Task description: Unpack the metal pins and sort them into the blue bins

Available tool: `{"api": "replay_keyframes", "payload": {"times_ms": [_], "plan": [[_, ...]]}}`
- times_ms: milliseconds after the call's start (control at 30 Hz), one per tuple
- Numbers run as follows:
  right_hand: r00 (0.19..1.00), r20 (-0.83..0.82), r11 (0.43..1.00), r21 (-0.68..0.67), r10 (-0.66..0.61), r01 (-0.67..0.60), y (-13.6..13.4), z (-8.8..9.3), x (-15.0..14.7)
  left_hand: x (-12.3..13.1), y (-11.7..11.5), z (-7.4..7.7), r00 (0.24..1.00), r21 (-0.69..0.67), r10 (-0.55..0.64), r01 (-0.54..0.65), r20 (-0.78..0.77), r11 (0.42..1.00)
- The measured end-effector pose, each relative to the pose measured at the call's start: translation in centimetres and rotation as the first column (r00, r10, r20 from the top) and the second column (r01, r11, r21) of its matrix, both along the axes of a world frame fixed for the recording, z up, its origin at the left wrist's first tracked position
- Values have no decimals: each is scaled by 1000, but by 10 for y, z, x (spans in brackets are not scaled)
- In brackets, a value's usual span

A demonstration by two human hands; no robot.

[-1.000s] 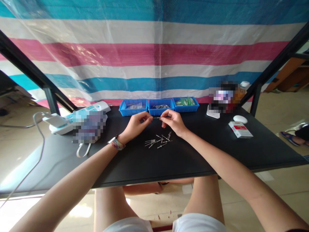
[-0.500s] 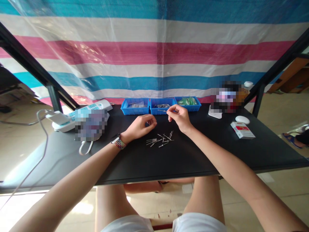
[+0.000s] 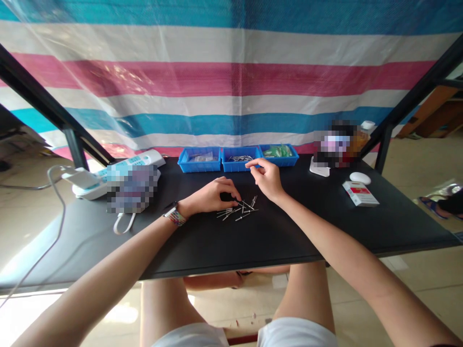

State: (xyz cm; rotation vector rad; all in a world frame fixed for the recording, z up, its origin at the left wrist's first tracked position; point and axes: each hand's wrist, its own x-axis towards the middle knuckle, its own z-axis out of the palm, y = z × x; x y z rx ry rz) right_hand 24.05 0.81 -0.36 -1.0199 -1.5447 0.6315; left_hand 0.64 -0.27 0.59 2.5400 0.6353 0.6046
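Several silver blind rivets lie in a loose pile on the black table. My left hand, with a woven band at its wrist, curls over the pile's left side. Its thumb and fingertips come together at the end of one rivet. Farther back, my right hand hovers at the front edge of the middle blue bin, its fingers apart and nothing visible between them. More rivets lie inside that bin.
Beside the middle bin stand a left blue bin with clear bags and a right one with green packets. A power strip with a cable is at left. A small box and a white mouse-like object lie at right.
My left hand has moved down and right to the rivet pile. The rivet that my right hand held over the middle bin is gone from its fingers, which have spread.
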Motion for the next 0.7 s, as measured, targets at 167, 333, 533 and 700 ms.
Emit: {"api": "replay_keyframes", "payload": {"times_ms": [167, 333, 533, 700], "plan": [[998, 29, 999, -2, 52, -52, -4, -3, -5, 2, -4, 4, 1000, -24, -23, 24, 17, 999], [997, 6, 997, -30, 70, -70, -5, -6, -6, 2, -4, 3, 997, -75, 57, -53, 47, 996], [990, 11, 989, -49, 141, -140, -7, -5, -6, -2, 0, 1, 973, -73, 187, -178, 136, 981], [986, 4, 983, -84, 165, -164, -6, -6, -5, -3, 1, 5, 958, -56, 219, -212, 184, 976]]}}
